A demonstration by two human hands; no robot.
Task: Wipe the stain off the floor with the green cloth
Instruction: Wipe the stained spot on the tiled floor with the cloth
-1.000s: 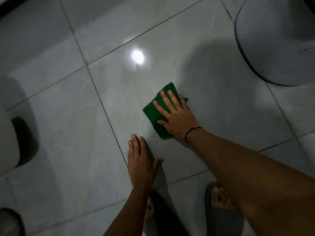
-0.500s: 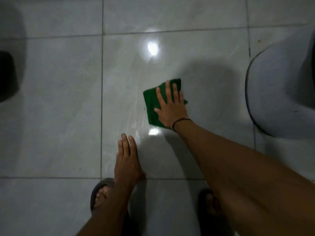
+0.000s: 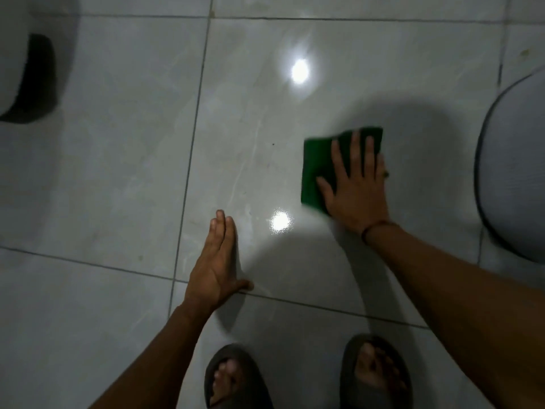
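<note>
A folded green cloth [image 3: 317, 169] lies flat on the glossy grey floor tile [image 3: 265, 137], right of centre. My right hand [image 3: 358, 190] presses down on it with fingers spread, covering its right half; the cloth is motion-blurred. My left hand [image 3: 216, 261] rests flat on the same tile near the lower grout line, fingers together, thumb out, holding nothing. Faint streaks and small dark specks [image 3: 272, 144] mark the tile left of the cloth. No distinct stain shows.
A large round grey object [image 3: 513, 172] fills the right edge, close to the cloth. A pale object with a dark opening [image 3: 32, 81] sits at the upper left. My two feet in dark slippers [image 3: 233, 376] [image 3: 374, 370] stand at the bottom. Two bright light reflections glare on the tile.
My right hand has slid the green cloth to the right across the tile, toward the round grey object. My left hand stays planted on the floor. The view has shifted.
</note>
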